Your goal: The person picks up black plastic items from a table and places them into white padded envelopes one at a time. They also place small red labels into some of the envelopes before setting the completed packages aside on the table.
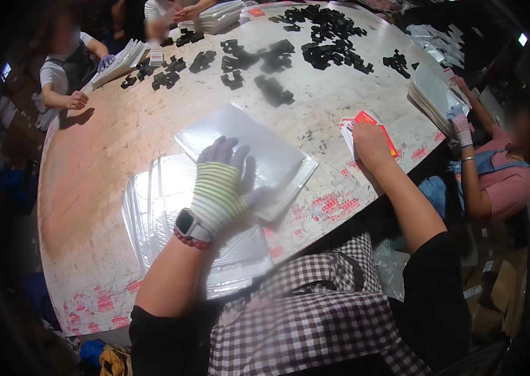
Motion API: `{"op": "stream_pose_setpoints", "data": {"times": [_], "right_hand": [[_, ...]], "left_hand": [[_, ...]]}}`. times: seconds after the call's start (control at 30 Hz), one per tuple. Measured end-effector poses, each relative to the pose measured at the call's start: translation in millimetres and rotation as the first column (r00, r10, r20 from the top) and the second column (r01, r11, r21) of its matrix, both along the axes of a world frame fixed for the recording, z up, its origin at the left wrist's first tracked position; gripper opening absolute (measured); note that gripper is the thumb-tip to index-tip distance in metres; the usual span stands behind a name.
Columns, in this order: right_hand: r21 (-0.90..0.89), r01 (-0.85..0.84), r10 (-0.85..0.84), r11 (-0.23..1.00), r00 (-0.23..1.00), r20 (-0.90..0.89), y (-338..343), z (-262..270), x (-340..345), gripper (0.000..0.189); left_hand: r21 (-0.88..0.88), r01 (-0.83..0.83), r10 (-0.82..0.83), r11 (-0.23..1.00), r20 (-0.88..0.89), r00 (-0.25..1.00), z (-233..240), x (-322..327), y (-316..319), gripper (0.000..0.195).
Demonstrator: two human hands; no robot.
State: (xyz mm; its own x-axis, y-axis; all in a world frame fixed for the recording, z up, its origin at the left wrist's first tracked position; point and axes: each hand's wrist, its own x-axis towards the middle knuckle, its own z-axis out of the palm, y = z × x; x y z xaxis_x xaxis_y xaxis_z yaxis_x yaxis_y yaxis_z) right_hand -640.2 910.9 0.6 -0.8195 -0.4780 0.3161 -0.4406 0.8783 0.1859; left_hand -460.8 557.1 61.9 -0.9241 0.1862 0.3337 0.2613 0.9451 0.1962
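Observation:
My left hand, in a striped knit glove with grey fingers, lies flat on a translucent bubble mailer. Its fingers are spread over the mailer's surface. Under and beside that wrist is a stack of similar bubble mailers, fanned at its left edge. My bare right hand rests on a small pile of red and white printed cards near the table's right edge. The fingers there are curled and the fingertips hidden, so whether a card is gripped does not show.
Black plastic clips lie in heaps across the far half of the table. A co-worker at right handles a mailer stack. Two people work at the far left by more mailer stacks. Packets lie beyond the far right edge.

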Motion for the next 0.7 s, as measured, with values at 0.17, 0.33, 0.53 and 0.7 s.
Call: {"op": "stream_pose_setpoints", "data": {"times": [0.17,0.33,0.53,0.7], "right_hand": [[-0.1,0.045,-0.037,0.994,0.996,0.081,-2.9,10.6,-0.3,0.012],[-0.157,0.065,-0.05,0.985,0.994,0.099,5.4,7.9,-14.1,0.019],[-0.204,0.068,-0.021,0.977,0.974,0.225,5.3,20.0,-25.4,0.017],[-0.283,-0.011,0.073,0.959,0.975,0.21,13.0,20.8,-29.8,0.014]], "left_hand": [[-0.236,-0.038,0.078,0.971,0.163,0.984,-30.6,-0.4,9.1,0.098],[-0.321,0.011,0.034,0.947,0.135,0.99,-19.7,-8.3,10.2,0.026],[0.089,0.132,-0.137,0.987,0.049,0.989,-20.0,-1.0,12.7,0.068],[-0.115,0.17,-0.137,0.979,0.247,0.959,-18.0,-5.7,16.8,0.09]]}}
